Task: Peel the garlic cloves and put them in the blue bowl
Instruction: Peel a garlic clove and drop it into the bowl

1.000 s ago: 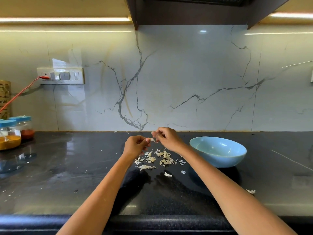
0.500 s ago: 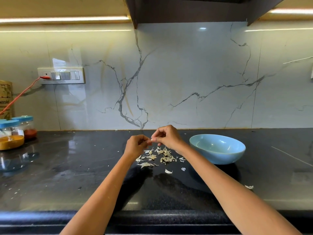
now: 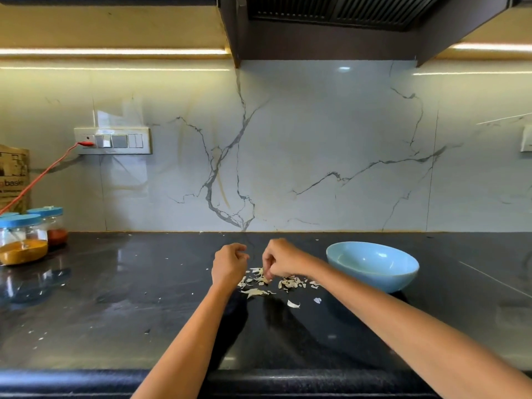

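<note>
My left hand (image 3: 229, 262) hovers over the dark counter with its fingers curled shut; the garlic clove it was working on is hidden inside them. My right hand (image 3: 281, 259) is just to its right, a small gap between them. Its fingertips point down, pinched on a piece of garlic skin at the pile of loose garlic skins (image 3: 289, 283). The blue bowl (image 3: 374, 279) stands to the right of the pile, close to my right forearm. No clove shows in the part of its inside that I can see.
Two blue-lidded spice jars (image 3: 24, 240) stand at the far left under a switch plate with a red cable (image 3: 43, 175). A brown paper bag (image 3: 13, 174) leans on the marble wall. Stray skin flakes (image 3: 293, 304) dot the counter. The hood overhangs above.
The hands were joined at the fingertips on the clove above the pile. They have parted, and the right hand has dropped to the pile of skins.
</note>
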